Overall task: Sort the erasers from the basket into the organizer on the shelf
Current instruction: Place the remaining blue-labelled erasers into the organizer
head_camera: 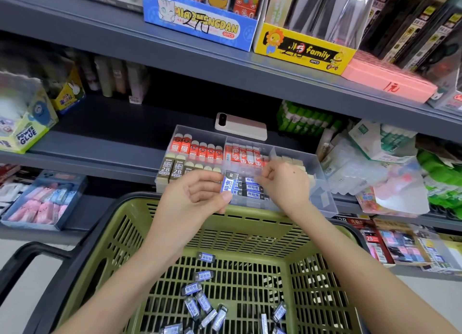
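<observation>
Head view, the only view.

Logged left hand (pixel 197 196) raised over the far rim of the green basket (pixel 225 236), pinching one blue-and-white sleeved eraser (pixel 228 184) between thumb and fingertips, label turned toward the camera. Judged held that way to match the like-sleeved stack (pixel 252 189) lying in the near middle compartment of the clear organizer (pixel 322 183), just right of the held piece.

Logged right hand (pixel 285 183) over that same compartment, fingers (pixel 266 171) curled downward. Cannot tell whether pinching anything or only touching the stack. Possibly squaring the row to open a slot for the next piece.

Logged organizer at the front edge of the shelf (pixel 100 143), just beyond the basket's far rim; cannot tell if touching. Likely parked close to keep the reach short.

Recorded the other compartments sorted by kind:
- red sleeves (pixel 197 148), far left
- brown 2B sleeves (pixel 175 170), near left
- red-and-white (pixel 242 155), far middle
- cream pieces (pixel 296 162), right

Recorded many loose erasers (pixel 200 303) of the blue sleeve scattered on the basket floor, near side. Judged task well short of done.

Noted phone (pixel 241 126) lying flat on the shelf just behind the organizer.
</observation>
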Demonstrator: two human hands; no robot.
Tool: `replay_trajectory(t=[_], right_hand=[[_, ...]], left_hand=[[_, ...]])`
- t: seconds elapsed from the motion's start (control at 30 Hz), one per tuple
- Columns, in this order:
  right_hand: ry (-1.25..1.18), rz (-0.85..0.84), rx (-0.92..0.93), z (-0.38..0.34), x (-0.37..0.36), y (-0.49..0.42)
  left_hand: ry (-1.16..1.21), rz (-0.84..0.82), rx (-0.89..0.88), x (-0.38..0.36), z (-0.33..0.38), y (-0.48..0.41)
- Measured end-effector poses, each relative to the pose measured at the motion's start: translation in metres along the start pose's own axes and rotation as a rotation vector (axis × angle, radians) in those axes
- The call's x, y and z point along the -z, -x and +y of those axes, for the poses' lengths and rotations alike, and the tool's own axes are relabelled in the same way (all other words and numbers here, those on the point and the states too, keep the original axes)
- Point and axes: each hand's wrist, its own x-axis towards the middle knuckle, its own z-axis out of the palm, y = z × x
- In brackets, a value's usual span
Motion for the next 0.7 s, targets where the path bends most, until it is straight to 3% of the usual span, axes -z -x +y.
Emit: replay_trajectory(t=[0.07, 0.13, 0.17, 0.23, 0.3, 0.4, 0.47, 0.53, 0.6, 0.7], right_hand=[[0.075, 0.039, 0.044, 0.001, 0.01, 0.006], [-0.072, 0.11, 0.129, -0.003, 0.027, 0.016], [-0.292, 0.066, 0.167, -0.007, 0.039, 0.022], [-0.756, -0.176, 0.232, -0.019, 0.06, 0.034], [-0.896, -0.334, 0.283, -0.025, 0.071, 0.042], [-0.92, -0.315, 0.238, -0.018, 0.078, 0.037], [-0.885, -0.176, 0.185, -0.003, 0.081, 0.021], [-0.646, -0.075, 0.166, 0.012, 0.08, 0.003], [-0.311, -0.098, 0.238, 0.021, 0.07, -0.007], [-0.066, -0.166, 0.362, 0.024, 0.05, -0.008]], left_hand=[[-0.012, 0.005, -0.005, -0.001, -0.002, 0.0], [-0.023, 0.004, -0.021, -0.002, -0.003, 0.0], [-0.03, 0.001, -0.034, -0.003, -0.003, 0.0], [-0.054, -0.018, -0.071, -0.006, -0.003, 0.0], [-0.085, -0.041, -0.11, -0.011, -0.002, 0.002], [-0.176, -0.05, -0.166, -0.018, -0.004, 0.005], [-0.463, -0.022, -0.314, -0.022, -0.004, 0.004], [-0.806, -0.015, -0.54, -0.027, -0.002, -0.002], [-1.058, -0.098, -0.675, -0.031, -0.002, -0.012], [-1.357, -0.275, -0.673, -0.036, -0.004, -0.025]])
